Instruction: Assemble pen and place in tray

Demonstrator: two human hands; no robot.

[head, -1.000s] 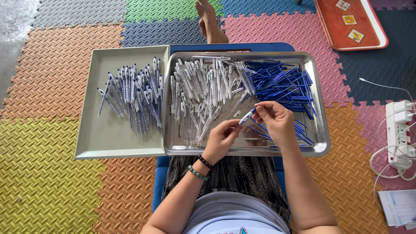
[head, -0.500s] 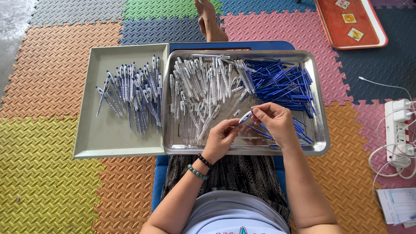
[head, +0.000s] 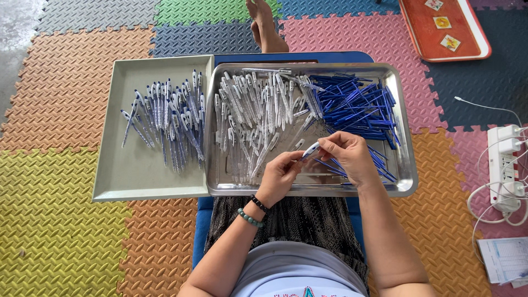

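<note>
Holding slim white pen, blue tip, tilted

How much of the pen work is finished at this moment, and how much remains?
Done: a pile of assembled pens lies in the grey tray. In hand: the left hand and right hand hold one pen between them over the steel tray. Left: a large heap of white barrels and a heap of blue parts still fill that tray, so roughly more than half seems to remain.
</note>
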